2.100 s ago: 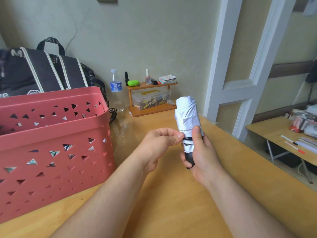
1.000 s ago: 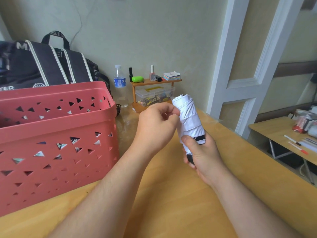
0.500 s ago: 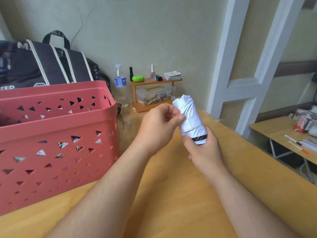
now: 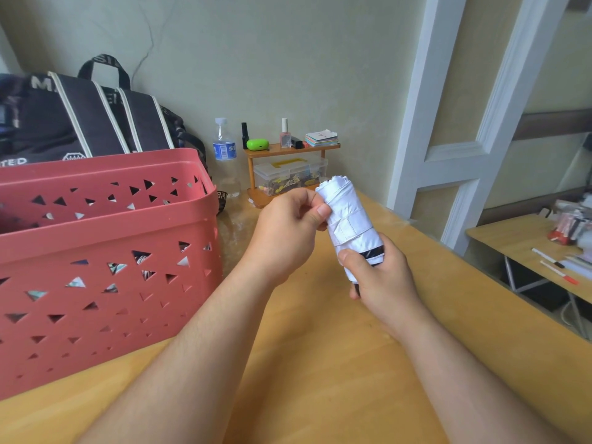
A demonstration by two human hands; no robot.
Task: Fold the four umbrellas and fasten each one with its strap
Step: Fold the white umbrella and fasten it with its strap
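White folding umbrella (image 4: pixel 349 224) is rolled tight and held up over the middle of the wooden table (image 4: pixel 320 379). My right hand (image 4: pixel 381 280) grips its handle end while my left hand (image 4: pixel 288 232) pinches the upper canopy. Looks like the strapping step; next I need the strap pulled round and fastened.

We count one white umbrella (image 4: pixel 349 219), rolled up, and two hands on it: the left hand (image 4: pixel 288 233) and the right hand (image 4: pixel 382 277). On the surface (image 4: pixel 320 379) we see one red basket (image 4: pixel 105 261), one dark bag (image 4: pixel 80 120) behind it, one water bottle (image 4: pixel 225 149) and one small wooden shelf (image 4: pixel 290 149). On the shelf we count one green case (image 4: pixel 258 144), two small bottles, one stack of cards (image 4: pixel 321 138), and one clear box (image 4: pixel 290 176) underneath. Off right, a second table (image 4: pixel 512 238) carries two pens.
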